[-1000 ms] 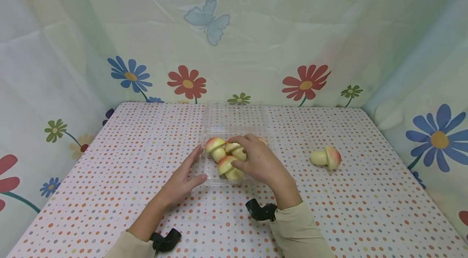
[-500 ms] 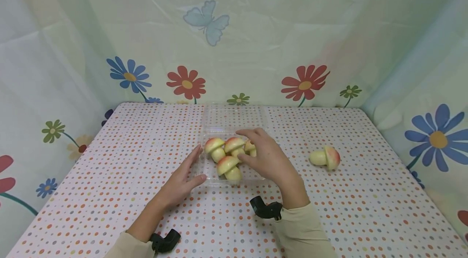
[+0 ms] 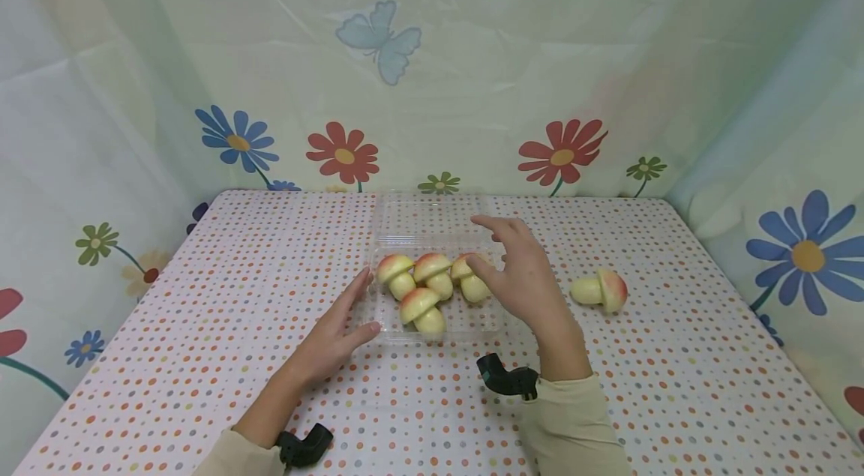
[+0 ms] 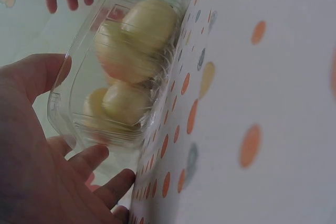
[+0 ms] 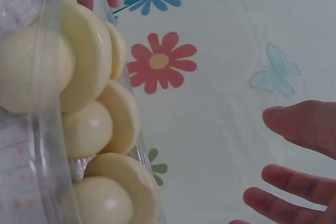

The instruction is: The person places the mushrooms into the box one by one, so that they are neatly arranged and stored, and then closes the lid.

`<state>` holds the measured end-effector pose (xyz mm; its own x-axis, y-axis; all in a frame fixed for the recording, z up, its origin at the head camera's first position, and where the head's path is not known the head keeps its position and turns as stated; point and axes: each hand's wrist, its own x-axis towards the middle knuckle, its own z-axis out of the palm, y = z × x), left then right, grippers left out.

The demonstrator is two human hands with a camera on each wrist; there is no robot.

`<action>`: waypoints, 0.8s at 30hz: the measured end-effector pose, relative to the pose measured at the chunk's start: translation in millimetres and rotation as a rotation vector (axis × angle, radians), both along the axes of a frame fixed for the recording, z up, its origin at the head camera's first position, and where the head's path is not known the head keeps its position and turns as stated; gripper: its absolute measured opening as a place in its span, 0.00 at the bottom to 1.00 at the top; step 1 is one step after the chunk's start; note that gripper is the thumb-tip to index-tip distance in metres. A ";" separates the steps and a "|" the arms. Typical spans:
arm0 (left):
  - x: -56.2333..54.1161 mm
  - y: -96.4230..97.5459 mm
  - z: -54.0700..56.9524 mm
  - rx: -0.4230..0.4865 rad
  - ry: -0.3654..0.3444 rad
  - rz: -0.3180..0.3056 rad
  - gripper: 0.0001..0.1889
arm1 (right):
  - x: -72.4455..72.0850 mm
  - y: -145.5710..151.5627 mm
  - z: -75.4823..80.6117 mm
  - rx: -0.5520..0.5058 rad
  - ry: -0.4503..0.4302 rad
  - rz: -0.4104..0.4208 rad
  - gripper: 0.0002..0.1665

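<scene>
A clear plastic clamshell box (image 3: 459,326) lies with its lid (image 3: 432,215) folded back. Inside are several toy mushrooms (image 3: 420,309) with yellow stems and red-tinged caps, most of them in a back row and one in front. My left hand (image 3: 332,337) is at the box's left side, thumb at the front corner and fingers loosely extended along the wall. Over the box's right edge hovers my right hand (image 3: 529,277), fingers spread and holding nothing; the right wrist view shows its fingers (image 5: 299,182) apart from the mushrooms. Another toy mushroom (image 3: 601,291) lies on its side to the right.
The table carries a dotted cloth (image 3: 270,258). Behind it hangs a flowered curtain (image 3: 472,86), which also closes in both sides. A black wrist camera mount sits at each wrist, the left one (image 3: 305,446) low and near the front.
My right hand has let go of a mushroom at the right of the back row and drawn up and rightward, its fingers spreading. My left hand has stayed in place.
</scene>
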<state>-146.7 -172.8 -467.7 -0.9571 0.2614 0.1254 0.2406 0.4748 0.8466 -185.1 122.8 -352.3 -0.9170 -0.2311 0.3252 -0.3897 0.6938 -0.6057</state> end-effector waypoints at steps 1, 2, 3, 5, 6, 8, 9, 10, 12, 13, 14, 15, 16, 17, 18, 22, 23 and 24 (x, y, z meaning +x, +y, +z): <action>0.0 0.1 0.0 0.000 0.000 -0.001 0.44 | -0.3 2.1 0.4 -0.014 0.010 -0.010 0.34; -0.2 0.1 -0.2 0.000 0.001 -0.002 0.44 | -0.5 4.0 1.1 -0.031 0.016 -0.024 0.34; -0.2 0.1 -0.3 0.001 0.002 -0.004 0.44 | -0.6 5.8 1.9 -0.048 0.020 -0.039 0.34; -0.4 0.1 -0.5 -0.002 0.003 -0.004 0.44 | -1.2 9.6 2.8 -0.068 0.036 -0.071 0.34; -0.4 0.0 -0.6 -0.003 0.002 -0.003 0.44 | -1.5 11.5 3.2 -0.079 0.044 -0.084 0.33; -0.4 -0.2 -0.5 -0.007 0.000 0.000 0.44 | -2.2 14.9 3.8 -0.096 0.063 -0.113 0.33; -0.4 -0.3 -0.4 -0.008 -0.001 0.002 0.44 | -2.6 16.6 3.9 -0.102 0.073 -0.126 0.32; -0.4 -0.3 -0.3 -0.010 -0.001 0.003 0.44 | -3.1 18.4 3.7 -0.107 0.081 -0.138 0.32; -0.3 -0.4 -0.4 -0.010 0.001 0.002 0.44 | -3.4 22.0 3.8 -0.123 0.088 -0.160 0.31; -0.4 -0.4 -0.5 -0.009 0.004 0.001 0.44 | -3.6 23.6 3.8 -0.128 0.092 -0.172 0.31; -0.4 -0.4 -0.4 -0.007 0.005 0.000 0.44 | -3.8 25.2 4.0 -0.135 0.094 -0.181 0.31; -0.4 -0.5 -0.6 -0.007 0.007 -0.001 0.44 | -3.9 26.7 4.1 -0.139 0.094 -0.191 0.31; -0.3 -0.5 -0.6 -0.006 0.009 -0.002 0.44 | -4.0 28.0 4.2 -0.145 0.093 -0.201 0.31; -0.3 -0.5 -0.8 -0.005 0.010 -0.003 0.44 | -4.0 29.2 4.4 -0.154 0.091 -0.211 0.31; -0.3 -0.5 -0.8 -0.004 0.011 -0.003 0.44 | -4.0 30.3 4.6 -0.161 0.090 -0.221 0.31; 0.0 -0.4 -0.4 -0.002 0.009 -0.002 0.44 | -2.8 35.4 5.9 -0.202 0.087 -0.265 0.31; -0.1 -0.3 -0.5 -0.002 0.009 -0.002 0.44 | -2.5 36.8 6.4 -0.212 0.087 -0.278 0.31; 0.0 -0.3 -0.4 -0.002 0.007 -0.001 0.44 | -2.4 38.4 6.6 -0.215 0.088 -0.291 0.31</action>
